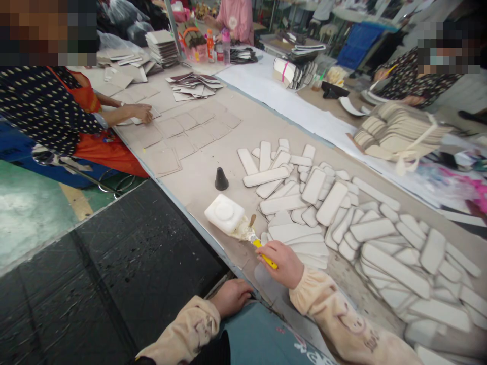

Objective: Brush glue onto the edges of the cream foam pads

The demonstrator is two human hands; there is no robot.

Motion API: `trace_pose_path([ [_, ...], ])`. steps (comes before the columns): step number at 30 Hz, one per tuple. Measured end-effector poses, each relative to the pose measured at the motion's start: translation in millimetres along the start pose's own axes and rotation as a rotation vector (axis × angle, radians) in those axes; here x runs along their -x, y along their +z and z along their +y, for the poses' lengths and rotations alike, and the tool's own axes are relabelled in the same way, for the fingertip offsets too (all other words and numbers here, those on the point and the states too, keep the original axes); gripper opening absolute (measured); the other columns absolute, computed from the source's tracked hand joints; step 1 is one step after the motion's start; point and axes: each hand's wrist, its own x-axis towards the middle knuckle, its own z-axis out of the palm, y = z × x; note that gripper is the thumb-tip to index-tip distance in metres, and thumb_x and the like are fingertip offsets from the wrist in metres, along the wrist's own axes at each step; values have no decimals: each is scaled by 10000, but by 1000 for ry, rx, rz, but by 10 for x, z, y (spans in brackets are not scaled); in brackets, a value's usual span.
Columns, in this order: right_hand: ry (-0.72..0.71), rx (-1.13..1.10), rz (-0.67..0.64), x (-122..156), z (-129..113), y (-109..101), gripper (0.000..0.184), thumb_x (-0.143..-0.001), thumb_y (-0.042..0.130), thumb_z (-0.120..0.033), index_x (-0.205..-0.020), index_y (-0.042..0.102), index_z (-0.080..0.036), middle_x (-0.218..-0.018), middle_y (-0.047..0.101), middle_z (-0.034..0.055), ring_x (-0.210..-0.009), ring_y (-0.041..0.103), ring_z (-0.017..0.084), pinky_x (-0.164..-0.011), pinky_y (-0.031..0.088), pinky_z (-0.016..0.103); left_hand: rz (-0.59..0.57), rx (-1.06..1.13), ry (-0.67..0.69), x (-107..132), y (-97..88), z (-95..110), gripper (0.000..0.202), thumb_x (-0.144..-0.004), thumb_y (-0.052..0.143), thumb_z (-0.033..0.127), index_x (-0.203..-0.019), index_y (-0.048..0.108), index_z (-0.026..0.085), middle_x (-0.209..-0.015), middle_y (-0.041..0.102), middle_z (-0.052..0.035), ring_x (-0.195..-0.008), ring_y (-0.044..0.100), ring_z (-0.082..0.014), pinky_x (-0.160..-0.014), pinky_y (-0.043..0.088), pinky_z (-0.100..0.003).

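My right hand (280, 262) grips the yellow handle of a brush (266, 254). The brush's far end is smeared with a pale, glue-like paste and sits beside a white plastic container (224, 213) lying on the table. A small brown strip sticks up from the paste. Close to the table's near edge is my left hand (233, 295), its fingers curled together; anything in them is hidden. Just right of my right hand are larger pale flat pieces (300, 241). Beyond them spreads a big heap of rounded, oblong pale pieces (331, 203). A black cone (221, 179) stands behind the container.
A black-topped surface (114, 274) adjoins the table on my left. A co-worker's hand (140, 112) handles flat pieces by laid-out squares (190, 126). At the far right, another person sits behind a tied bundle of curved pieces (399, 129). Bottles (225, 48) stand at the back.
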Motion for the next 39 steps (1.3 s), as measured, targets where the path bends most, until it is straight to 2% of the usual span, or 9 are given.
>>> trace_pose_path([
  [5, -68, 98, -93, -206, 82, 33, 173, -841, 518, -188, -964, 636, -213, -832, 589, 56, -822, 516, 180, -721, 420, 288, -8, 4, 8, -16, -29, 24, 237, -808, 506, 167, -979, 659, 223, -925, 672, -23, -893, 607, -160, -820, 475, -267],
  [9, -153, 131, -131, -205, 117, -42, 233, -810, 528, -129, -995, 636, -223, -833, 586, 55, -808, 497, 180, -702, 410, 290, -8, 31, 32, -31, -48, 50, 247, -799, 513, 158, -992, 656, 217, -932, 671, -31, -897, 607, -168, -821, 477, -278],
  [13, -120, 70, -40, -49, 113, -73, 231, -859, 492, -183, -1052, 616, -209, -901, 600, 74, -836, 507, 183, -730, 430, 303, -16, 17, 44, -50, -15, 23, 231, -797, 519, 157, -974, 656, 214, -924, 665, -28, -888, 604, -171, -816, 473, -278],
  [20, -36, 17, 34, 130, 111, 148, 195, -862, 515, -226, -1015, 634, -211, -879, 623, 71, -851, 549, 179, -754, 463, 308, -94, -87, 124, -136, 46, 10, 209, -831, 482, 193, -982, 628, 204, -922, 641, -36, -858, 586, -170, -779, 473, -262],
  [23, 13, -82, 91, 258, 34, 85, 205, -865, 501, -224, -1020, 635, -215, -905, 636, 71, -872, 569, 178, -773, 472, 313, -67, -133, 155, -194, 56, 50, 195, -827, 496, 198, -973, 626, 198, -894, 636, -42, -836, 584, -175, -756, 478, -268],
  [27, 249, -394, 356, 610, -81, -157, 204, -861, 509, -287, -1003, 631, -208, -920, 660, 65, -861, 603, 178, -773, 490, 318, 0, -225, 199, -336, 84, 128, 190, -847, 488, 225, -965, 631, 183, -877, 624, -57, -813, 579, -176, -734, 486, -288],
  [32, 702, -770, 861, 1426, -97, -411, 194, -868, 489, -352, -949, 573, -197, -665, 623, 3, -608, 581, 135, -589, 486, 265, 70, -263, 375, -629, 213, 269, 220, -870, 476, 248, -1011, 633, 186, -904, 608, -73, -857, 562, -162, -780, 482, -279],
  [35, 841, -821, 1142, 1993, -120, -389, 167, -860, 508, -351, -913, 545, -197, -597, 582, -20, -545, 533, 117, -520, 446, 235, 17, -265, 495, -791, 354, 370, 231, -868, 477, 234, -1038, 628, 193, -931, 598, -78, -885, 550, -162, -796, 477, -273],
  [39, 1035, -777, 1199, 2485, -217, -157, 189, -845, 533, -367, -895, 543, -185, -588, 579, -19, -532, 509, 111, -511, 434, 224, -84, -326, 604, -971, 549, 497, 253, -872, 458, 217, -1066, 618, 193, -927, 585, -79, -853, 535, -162, -755, 472, -273],
])
